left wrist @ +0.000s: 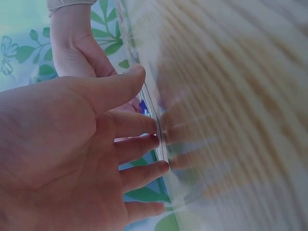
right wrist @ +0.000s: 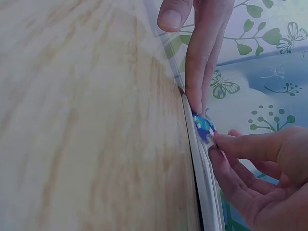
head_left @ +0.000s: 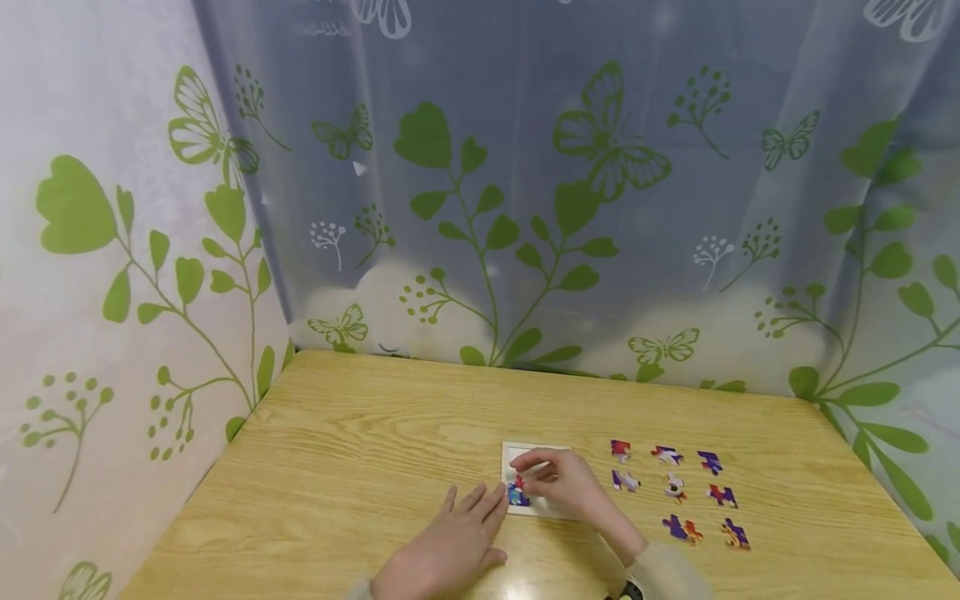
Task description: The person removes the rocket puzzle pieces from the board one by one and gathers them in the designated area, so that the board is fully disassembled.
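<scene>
A white puzzle frame point(head_left: 551, 507) lies flat on the wooden table, and a blue and red puzzle piece point(head_left: 517, 493) is in its lower left corner. My right hand point(head_left: 558, 479) is over the frame; its thumb and index finger pinch the piece's edge, seen also as the blue puzzle piece point(right wrist: 204, 126) in the right wrist view. With fingers spread and straight, my left hand point(head_left: 457, 537) rests on the table, fingertips touching the frame's left edge. In the left wrist view the left hand point(left wrist: 82, 139) hides most of the frame.
Several loose puzzle pieces lie in rows right of the frame, among them a red piece point(head_left: 620, 450), a white one point(head_left: 675, 487) and a purple one point(head_left: 708, 462). Behind the wooden table point(head_left: 360, 417) hangs a patterned curtain point(head_left: 487, 275), which also covers the left side.
</scene>
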`<act>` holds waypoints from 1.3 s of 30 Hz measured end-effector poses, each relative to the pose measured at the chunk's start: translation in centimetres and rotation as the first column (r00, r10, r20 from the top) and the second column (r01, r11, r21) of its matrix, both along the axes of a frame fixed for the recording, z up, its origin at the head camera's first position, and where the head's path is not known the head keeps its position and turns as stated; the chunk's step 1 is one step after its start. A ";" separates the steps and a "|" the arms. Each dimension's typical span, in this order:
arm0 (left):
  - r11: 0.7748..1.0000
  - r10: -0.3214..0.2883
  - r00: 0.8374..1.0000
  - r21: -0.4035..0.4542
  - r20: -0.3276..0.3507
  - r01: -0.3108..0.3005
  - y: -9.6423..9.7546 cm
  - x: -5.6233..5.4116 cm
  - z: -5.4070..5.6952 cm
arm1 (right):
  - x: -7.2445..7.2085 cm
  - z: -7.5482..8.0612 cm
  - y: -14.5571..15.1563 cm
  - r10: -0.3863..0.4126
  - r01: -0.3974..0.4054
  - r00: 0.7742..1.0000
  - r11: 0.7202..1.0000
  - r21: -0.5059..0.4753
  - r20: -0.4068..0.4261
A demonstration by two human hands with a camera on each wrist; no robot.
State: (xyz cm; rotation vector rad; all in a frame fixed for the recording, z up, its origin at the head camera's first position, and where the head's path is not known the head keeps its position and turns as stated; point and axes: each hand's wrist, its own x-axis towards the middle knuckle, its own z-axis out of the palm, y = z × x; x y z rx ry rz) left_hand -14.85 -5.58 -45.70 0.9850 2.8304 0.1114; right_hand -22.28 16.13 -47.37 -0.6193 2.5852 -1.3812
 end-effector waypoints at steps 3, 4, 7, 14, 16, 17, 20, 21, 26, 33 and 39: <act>1.000 -0.002 1.000 0.001 -0.004 0.002 0.0 0.0 0.1 | 0.0 0.0 0.0 0.003 -0.003 1.000 1.000 -0.005 -0.003; 1.000 -0.004 1.000 0.002 -0.005 0.004 0.0 0.0 0.1 | 0.0 0.0 0.0 0.003 -0.003 1.000 1.000 -0.006 -0.001; 1.000 -0.005 1.000 0.000 -0.006 0.005 0.0 0.0 0.2 | 0.1 0.0 -0.1 -0.011 0.011 1.000 1.000 -0.010 0.016; 1.000 0.004 1.000 0.027 -0.009 -0.004 0.0 -0.1 0.1 | -0.2 0.0 -0.1 -0.049 0.051 0.997 0.998 -0.041 0.065; 1.000 0.007 1.000 0.030 -0.017 -0.006 0.1 -0.1 0.1 | -0.3 0.2 0.0 -0.069 0.072 0.996 0.996 -0.052 0.065; 0.999 0.009 1.000 0.030 -0.018 -0.009 0.1 -0.1 0.1 | -0.3 0.4 0.1 -0.081 0.085 0.995 0.995 -0.055 0.063; 0.999 0.015 1.000 0.029 -0.017 -0.015 0.1 -0.1 0.1 | -0.4 0.9 0.4 -0.106 0.112 0.992 0.991 -0.073 0.073; 1.000 0.017 1.000 0.027 -0.013 -0.016 0.1 -0.1 0.2 | -0.4 1.2 0.5 -0.111 0.117 0.991 0.990 -0.079 0.081; 1.000 0.016 1.000 0.022 -0.001 -0.016 0.1 -0.2 0.2 | -0.4 1.9 1.4 -0.127 0.136 0.987 0.987 -0.089 0.100; 0.999 0.003 1.000 0.032 -0.013 -0.003 0.1 -0.3 0.2 | -0.1 2.3 3.7 -0.148 0.154 0.987 0.983 -0.099 0.067; 0.999 -0.017 0.999 0.044 -0.027 0.018 -0.1 -0.2 0.3 | 0.8 2.9 6.4 -0.184 0.191 0.979 0.979 -0.075 0.090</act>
